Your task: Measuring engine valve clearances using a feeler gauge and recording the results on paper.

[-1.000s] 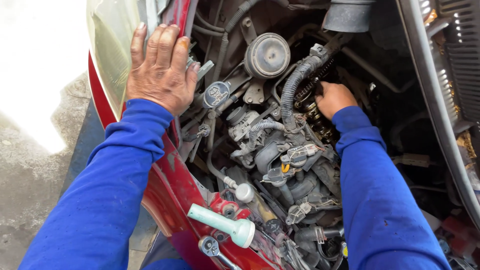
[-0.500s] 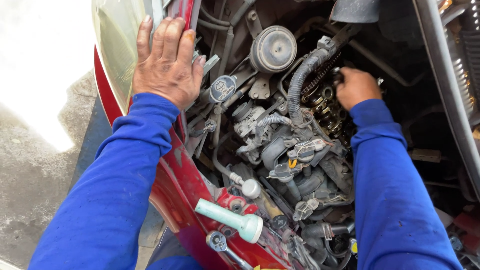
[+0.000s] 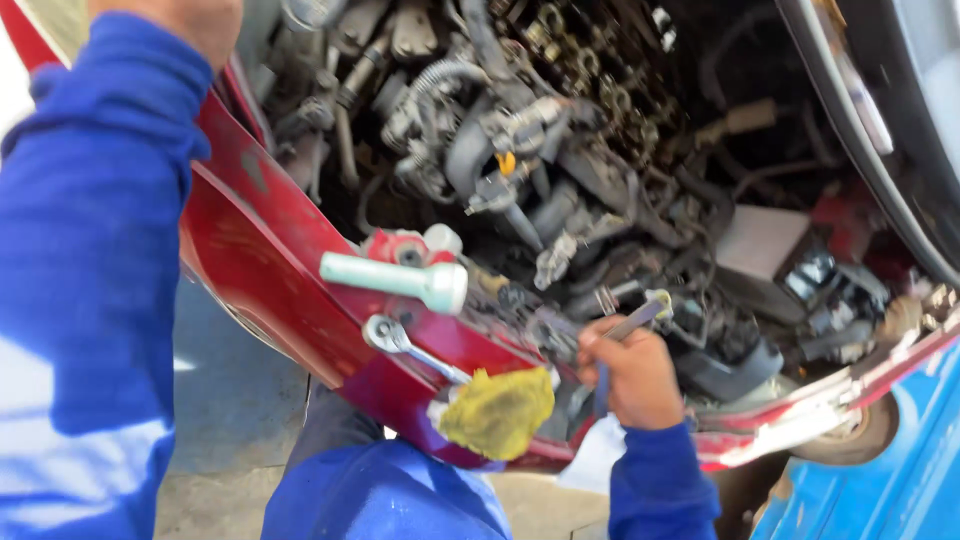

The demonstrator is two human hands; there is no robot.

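Red painted metal runs across the view as the front edge of the car body (image 3: 270, 270), and you are using it as a ledge for tools. Your right hand (image 3: 632, 378) is closed around a slim metal tool (image 3: 628, 325) with a blue grip, its tip angled up toward the crowded engine bay (image 3: 560, 160); that grip keeps the tool pointed at the hoses and connectors just beyond the edge. Your left hand (image 3: 185, 18) is mostly cut off at the top of the view, so I cannot tell whether it is open or holding anything; it seems to rest high on the body, perhaps for support. A pale green cylindrical tool (image 3: 395, 280) lies on the red edge, with a ratchet wrench (image 3: 405, 345) just below it and a yellow rag (image 3: 497, 412) beside your right hand, all within easy reach.
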